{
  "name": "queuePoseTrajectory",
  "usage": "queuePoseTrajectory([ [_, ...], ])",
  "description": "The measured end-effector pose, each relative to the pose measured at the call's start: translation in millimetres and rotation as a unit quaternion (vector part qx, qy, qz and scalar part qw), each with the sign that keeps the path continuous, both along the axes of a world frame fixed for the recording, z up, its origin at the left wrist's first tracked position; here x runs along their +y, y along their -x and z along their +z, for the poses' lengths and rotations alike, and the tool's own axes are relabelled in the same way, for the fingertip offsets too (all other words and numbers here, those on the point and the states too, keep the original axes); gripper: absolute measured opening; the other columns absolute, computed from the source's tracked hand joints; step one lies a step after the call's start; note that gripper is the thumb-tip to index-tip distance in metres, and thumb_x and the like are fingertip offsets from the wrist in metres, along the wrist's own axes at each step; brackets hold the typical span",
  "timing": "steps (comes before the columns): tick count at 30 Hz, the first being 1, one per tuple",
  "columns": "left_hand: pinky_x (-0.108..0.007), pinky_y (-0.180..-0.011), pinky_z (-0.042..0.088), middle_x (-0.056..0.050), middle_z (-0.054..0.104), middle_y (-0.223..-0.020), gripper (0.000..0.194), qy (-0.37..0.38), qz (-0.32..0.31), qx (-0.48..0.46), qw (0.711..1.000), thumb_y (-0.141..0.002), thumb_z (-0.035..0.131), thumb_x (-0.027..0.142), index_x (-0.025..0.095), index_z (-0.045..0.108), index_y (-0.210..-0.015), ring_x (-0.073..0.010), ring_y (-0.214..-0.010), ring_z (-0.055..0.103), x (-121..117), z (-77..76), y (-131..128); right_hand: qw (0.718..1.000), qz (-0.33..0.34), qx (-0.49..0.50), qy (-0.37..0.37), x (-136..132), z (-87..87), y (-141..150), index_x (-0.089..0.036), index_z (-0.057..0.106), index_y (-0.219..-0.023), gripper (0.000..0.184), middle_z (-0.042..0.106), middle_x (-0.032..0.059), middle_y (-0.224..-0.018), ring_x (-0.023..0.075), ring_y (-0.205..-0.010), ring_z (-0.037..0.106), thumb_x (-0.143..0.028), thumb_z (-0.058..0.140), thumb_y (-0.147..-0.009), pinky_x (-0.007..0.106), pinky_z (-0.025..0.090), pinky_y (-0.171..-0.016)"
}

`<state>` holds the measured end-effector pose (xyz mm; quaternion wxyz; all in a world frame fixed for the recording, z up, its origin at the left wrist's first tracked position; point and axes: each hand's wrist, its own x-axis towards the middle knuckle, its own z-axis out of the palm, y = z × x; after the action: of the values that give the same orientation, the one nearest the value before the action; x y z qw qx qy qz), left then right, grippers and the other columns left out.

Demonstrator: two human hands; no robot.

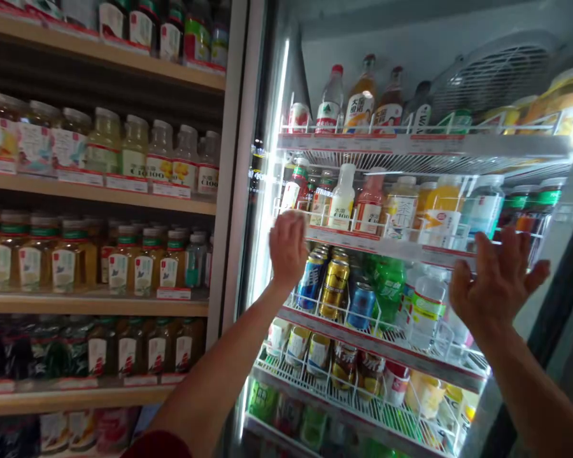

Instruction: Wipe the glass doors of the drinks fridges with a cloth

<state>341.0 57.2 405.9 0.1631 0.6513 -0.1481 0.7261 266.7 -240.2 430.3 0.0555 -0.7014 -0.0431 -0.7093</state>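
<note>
My left hand (pixel 288 248) is raised in front of the left side of a lit drinks cooler, at the height of its second shelf. Its fingers reach up and forward, blurred and close together, with no object visible in them. Just above it stands a bottle with a white label (pixel 291 192). Below and beside it are a blue can (pixel 310 280) and a gold can (pixel 334 286). My right hand (pixel 494 280) is up at the cooler's right side, fingers spread, holding nothing. Behind it are a clear bottle with a yellow-green label (pixel 427 308) and a pale bottle (pixel 484 207). Whether either hand touches anything, I cannot tell.
White wire shelves with a price-tag edge (pixel 410 249) hold several bottles and cans. A round fan grille (pixel 496 76) is at the back on top. A metal frame (pixel 232 159) parts the cooler from wooden shelves (pixel 95 307) of bottled drinks at left.
</note>
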Motion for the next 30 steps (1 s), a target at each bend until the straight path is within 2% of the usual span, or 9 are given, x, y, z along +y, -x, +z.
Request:
queuePoseTrajectory([
  [3, -0.049, -0.110, 0.026, -0.013, 0.038, -0.142, 0.048, 0.063, -0.007, -0.010, 0.998, -0.088, 0.035, 0.022, 0.014, 0.036, -0.136, -0.0234, -0.139, 0.017, -7.1, 5.5, 2.4, 1.000, -0.008, 0.007, -0.025, -6.2, 17.0, 0.9, -0.021, 0.040, -0.136, 0.057, 0.026, 0.0088, -0.149, 0.0278, -0.139, 0.019, -0.027, 0.045, -0.080, 0.053, 0.008, -0.110],
  [8, -0.040, -0.113, 0.025, 0.002, 0.043, -0.140, 0.047, -0.266, -0.027, -0.027, 0.963, -0.086, 0.040, 0.024, 0.026, 0.041, -0.133, -0.0179, -0.140, 0.016, -60.0, -17.8, 20.5, 1.000, -0.008, 0.018, -0.011, -12.1, 14.1, -1.3, -0.023, 0.039, -0.137, 0.059, 0.024, 0.0069, -0.150, 0.0261, -0.140, 0.015, -0.028, 0.048, -0.079, 0.050, 0.005, -0.112],
  [10, -0.041, -0.113, 0.026, 0.000, 0.042, -0.141, 0.046, -0.222, -0.015, -0.014, 0.975, -0.087, 0.038, 0.025, 0.023, 0.041, -0.133, -0.0183, -0.139, 0.018, -54.9, -11.6, 18.3, 1.000, -0.008, 0.020, 0.006, -16.4, 11.4, -2.2, -0.025, 0.037, -0.138, 0.060, 0.022, 0.0057, -0.151, 0.0264, -0.140, 0.014, -0.030, 0.049, -0.079, 0.051, 0.005, -0.112],
  [14, -0.049, -0.111, 0.026, -0.012, 0.036, -0.143, 0.049, 0.078, 0.020, 0.008, 0.997, -0.089, 0.031, 0.024, 0.012, 0.034, -0.137, -0.0238, -0.139, 0.017, -38.9, 8.9, 10.2, 0.999, -0.003, 0.026, 0.035, -20.4, 10.9, -2.5, -0.027, 0.032, -0.140, 0.067, 0.018, 0.0048, -0.152, 0.0279, -0.140, 0.014, -0.031, 0.053, -0.077, 0.053, 0.004, -0.112],
  [16, -0.049, -0.110, 0.026, -0.013, 0.037, -0.143, 0.049, 0.041, 0.028, 0.003, 0.999, -0.089, 0.032, 0.024, 0.011, 0.035, -0.136, -0.0248, -0.139, 0.016, -55.4, 5.3, 14.1, 0.999, 0.006, 0.026, 0.028, -18.7, 11.9, -0.7, -0.026, 0.033, -0.140, 0.066, 0.020, 0.0064, -0.152, 0.0282, -0.140, 0.015, -0.030, 0.053, -0.077, 0.053, 0.005, -0.112],
  [20, -0.042, -0.113, 0.026, 0.000, 0.039, -0.143, 0.047, -0.246, 0.013, -0.001, 0.969, -0.088, 0.037, 0.030, 0.025, 0.039, -0.134, -0.0204, -0.140, 0.016, -91.1, -12.3, 26.2, 0.999, 0.022, 0.028, 0.029, -19.3, 12.9, 5.6, -0.026, 0.037, -0.138, 0.060, 0.025, 0.0085, -0.150, 0.0290, -0.139, 0.018, -0.033, 0.051, -0.080, 0.054, 0.008, -0.111],
  [22, -0.043, -0.113, 0.026, -0.001, 0.039, -0.143, 0.047, -0.216, 0.014, 0.007, 0.976, -0.088, 0.036, 0.030, 0.024, 0.038, -0.135, -0.0196, -0.140, 0.016, -80.2, -10.2, 25.1, 0.998, 0.019, 0.035, 0.041, -24.9, 12.3, 8.0, -0.027, 0.040, -0.135, 0.056, 0.029, 0.0077, -0.148, 0.0283, -0.138, 0.021, -0.036, 0.050, -0.081, 0.052, 0.009, -0.111],
  [26, -0.049, -0.111, 0.026, -0.012, 0.034, -0.144, 0.050, 0.031, 0.030, 0.011, 0.999, -0.089, 0.032, 0.026, 0.013, 0.033, -0.137, -0.0240, -0.140, 0.014, -41.7, 4.9, 13.3, 0.999, 0.014, 0.023, 0.026, -36.2, 8.5, 9.0, -0.031, 0.036, -0.137, 0.057, 0.024, 0.0061, -0.150, 0.0292, -0.139, 0.019, -0.035, 0.048, -0.082, 0.056, 0.007, -0.109],
  [30, -0.047, -0.112, 0.024, -0.009, 0.038, -0.143, 0.049, -0.126, 0.004, -0.011, 0.992, -0.087, 0.037, 0.028, 0.013, 0.040, -0.133, -0.0251, -0.140, 0.012, -51.2, -3.1, 14.3, 1.000, 0.002, 0.029, 0.003, -35.4, 4.4, 8.6, -0.030, 0.031, -0.140, 0.059, 0.021, 0.0051, -0.151, 0.0271, -0.140, 0.015, -0.034, 0.046, -0.083, 0.054, 0.006, -0.110],
])
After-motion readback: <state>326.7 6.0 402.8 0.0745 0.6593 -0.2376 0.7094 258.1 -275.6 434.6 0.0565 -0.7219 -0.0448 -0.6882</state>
